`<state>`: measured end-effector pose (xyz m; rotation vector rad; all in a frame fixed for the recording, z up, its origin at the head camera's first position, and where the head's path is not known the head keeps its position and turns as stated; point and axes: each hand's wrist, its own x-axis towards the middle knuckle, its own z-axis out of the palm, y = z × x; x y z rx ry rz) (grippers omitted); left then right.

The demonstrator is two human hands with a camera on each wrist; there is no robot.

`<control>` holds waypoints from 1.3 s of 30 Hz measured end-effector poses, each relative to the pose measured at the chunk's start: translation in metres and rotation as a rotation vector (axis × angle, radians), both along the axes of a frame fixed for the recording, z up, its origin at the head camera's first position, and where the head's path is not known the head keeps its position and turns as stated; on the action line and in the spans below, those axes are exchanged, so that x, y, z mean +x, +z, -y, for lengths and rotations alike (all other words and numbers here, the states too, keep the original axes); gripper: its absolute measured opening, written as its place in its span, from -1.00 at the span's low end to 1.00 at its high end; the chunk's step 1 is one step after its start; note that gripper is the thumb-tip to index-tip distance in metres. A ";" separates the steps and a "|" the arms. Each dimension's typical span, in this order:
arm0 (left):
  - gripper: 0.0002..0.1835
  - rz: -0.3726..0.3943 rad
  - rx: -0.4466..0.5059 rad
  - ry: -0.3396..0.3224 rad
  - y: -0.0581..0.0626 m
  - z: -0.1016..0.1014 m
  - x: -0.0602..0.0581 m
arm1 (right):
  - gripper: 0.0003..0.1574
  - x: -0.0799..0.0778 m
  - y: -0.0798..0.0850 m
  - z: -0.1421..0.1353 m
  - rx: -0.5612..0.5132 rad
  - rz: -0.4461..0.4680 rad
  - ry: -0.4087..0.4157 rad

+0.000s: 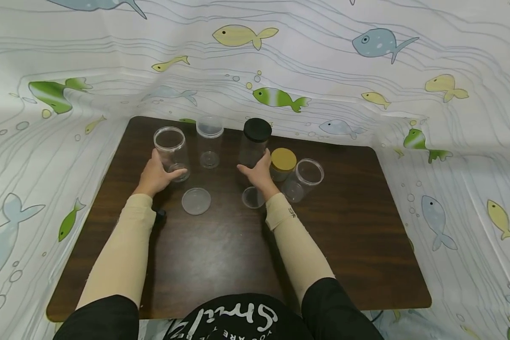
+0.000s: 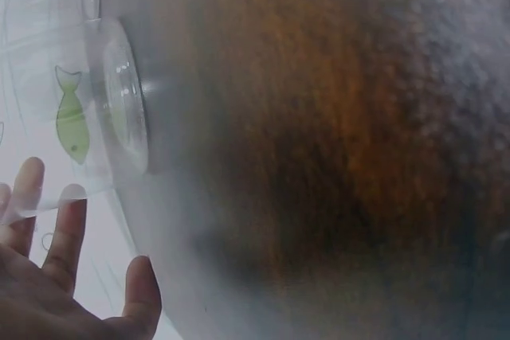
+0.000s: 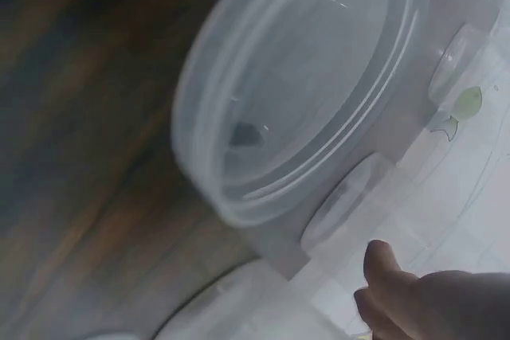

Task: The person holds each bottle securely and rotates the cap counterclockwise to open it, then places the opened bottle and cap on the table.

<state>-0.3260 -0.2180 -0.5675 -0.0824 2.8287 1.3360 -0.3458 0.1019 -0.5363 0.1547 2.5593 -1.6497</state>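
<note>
The left grip (image 1: 153,175) is spread at the side of a clear open jar (image 1: 170,150) on the left of the bench (image 1: 212,264). The right grip (image 1: 260,175) is spread too, next to a jar with a black lid (image 1: 250,152). A jar with a cloudy lid (image 1: 210,141) stands between them. A big flat lid (image 1: 196,201) and a smaller lid (image 1: 252,197) lie nearer the person.
</note>
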 end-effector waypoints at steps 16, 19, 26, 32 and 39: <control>0.01 0.027 0.007 -0.003 0.001 -0.004 -0.001 | 0.50 -0.041 -0.009 0.009 -0.256 0.073 -0.214; 0.00 0.038 0.005 -0.006 0.001 -0.003 0.000 | 0.49 -0.044 -0.012 0.010 -0.326 0.070 -0.213; -0.01 0.047 0.017 -0.001 -0.002 0.002 0.001 | 0.34 -0.046 -0.012 0.012 -0.379 0.053 -0.178; 0.02 0.044 0.027 0.000 -0.005 0.002 0.001 | 0.36 -0.041 -0.004 0.010 -0.374 0.016 -0.170; 0.06 0.036 0.085 0.027 -0.010 0.002 0.004 | 0.34 -0.026 0.009 0.010 -0.378 -0.053 -0.108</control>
